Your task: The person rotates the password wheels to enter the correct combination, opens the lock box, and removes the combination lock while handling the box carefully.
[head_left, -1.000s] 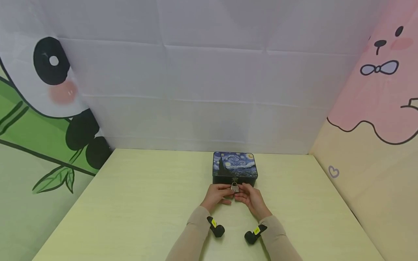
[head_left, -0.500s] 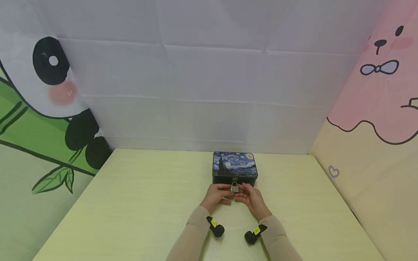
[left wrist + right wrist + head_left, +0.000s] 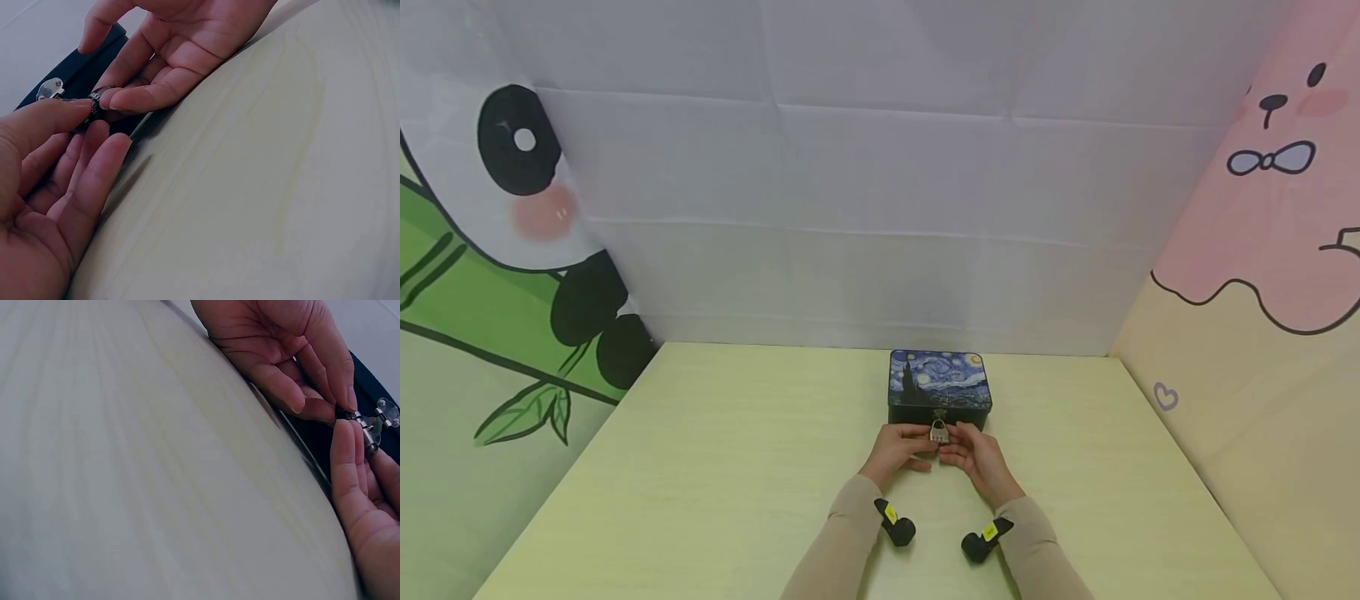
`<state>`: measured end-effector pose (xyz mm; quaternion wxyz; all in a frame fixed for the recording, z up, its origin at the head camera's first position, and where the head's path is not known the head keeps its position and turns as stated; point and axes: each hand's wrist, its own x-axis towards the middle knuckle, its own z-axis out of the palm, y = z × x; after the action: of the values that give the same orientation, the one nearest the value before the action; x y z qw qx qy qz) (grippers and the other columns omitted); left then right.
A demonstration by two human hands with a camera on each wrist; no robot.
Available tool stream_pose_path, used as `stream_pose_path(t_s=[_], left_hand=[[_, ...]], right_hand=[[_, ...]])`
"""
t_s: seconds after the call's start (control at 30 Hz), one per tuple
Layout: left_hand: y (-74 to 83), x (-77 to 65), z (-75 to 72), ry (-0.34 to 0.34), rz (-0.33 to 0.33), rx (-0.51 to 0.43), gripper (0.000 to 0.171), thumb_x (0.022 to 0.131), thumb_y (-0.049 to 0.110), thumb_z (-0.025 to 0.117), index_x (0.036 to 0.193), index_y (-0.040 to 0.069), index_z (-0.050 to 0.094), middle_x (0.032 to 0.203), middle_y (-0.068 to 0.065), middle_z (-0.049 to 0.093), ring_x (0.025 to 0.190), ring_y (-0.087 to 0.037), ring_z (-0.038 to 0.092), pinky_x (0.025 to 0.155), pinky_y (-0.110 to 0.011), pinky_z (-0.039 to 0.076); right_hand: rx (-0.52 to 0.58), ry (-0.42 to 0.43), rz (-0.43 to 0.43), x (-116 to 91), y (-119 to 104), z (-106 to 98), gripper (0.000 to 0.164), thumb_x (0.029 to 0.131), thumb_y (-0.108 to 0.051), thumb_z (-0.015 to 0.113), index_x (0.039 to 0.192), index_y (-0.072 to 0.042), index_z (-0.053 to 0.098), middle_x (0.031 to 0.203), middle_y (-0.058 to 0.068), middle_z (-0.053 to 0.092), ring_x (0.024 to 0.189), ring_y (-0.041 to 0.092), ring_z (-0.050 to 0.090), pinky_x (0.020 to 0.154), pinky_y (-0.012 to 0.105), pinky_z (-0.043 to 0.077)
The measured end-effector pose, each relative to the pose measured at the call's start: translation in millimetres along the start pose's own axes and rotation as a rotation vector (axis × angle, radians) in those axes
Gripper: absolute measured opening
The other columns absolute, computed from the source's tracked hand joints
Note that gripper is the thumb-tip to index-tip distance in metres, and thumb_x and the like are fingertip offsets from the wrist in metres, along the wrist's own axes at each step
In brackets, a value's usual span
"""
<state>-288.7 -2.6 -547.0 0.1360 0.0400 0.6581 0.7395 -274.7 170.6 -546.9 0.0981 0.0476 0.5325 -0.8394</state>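
A small combination padlock (image 3: 939, 432) hangs at the metal hasp (image 3: 387, 412) on the front of a dark tin box (image 3: 940, 379) with a starry night painting on its lid. From the left, my left hand (image 3: 897, 450) pinches the padlock between thumb and fingers. My right hand (image 3: 981, 460) holds its other side with the fingertips. Number dials show along the padlock's lower edge in the head view. In the left wrist view, fingers of both hands cover much of the padlock (image 3: 95, 103). The box lid is down.
The box stands near the back of a pale yellow table (image 3: 737, 458), close to a white back wall (image 3: 880, 275). Painted panels with cartoon animals flank the table. Black wrist cameras (image 3: 897, 525) sit on both sleeves.
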Motion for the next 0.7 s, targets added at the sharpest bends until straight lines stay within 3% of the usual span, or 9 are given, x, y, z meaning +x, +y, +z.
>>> stream_pose_path(t_s=[0.7], left_hand=[[1.7,-2.8,1.1,0.006,-0.003,-0.007,0.032,0.088,0.000,0.073,0.118,-0.010,0.068,0.103,-0.018,0.072,0.076,-0.017,0.070,0.062,-0.035,0.062]], right_hand=[[0.020,0.019,0.008,-2.6,-1.1,1.9,0.045,0.102,-0.017,0.045,0.126,0.020,0.050,0.091,0.011,0.068,0.071,0.017,0.067,0.070,0.029,0.060]])
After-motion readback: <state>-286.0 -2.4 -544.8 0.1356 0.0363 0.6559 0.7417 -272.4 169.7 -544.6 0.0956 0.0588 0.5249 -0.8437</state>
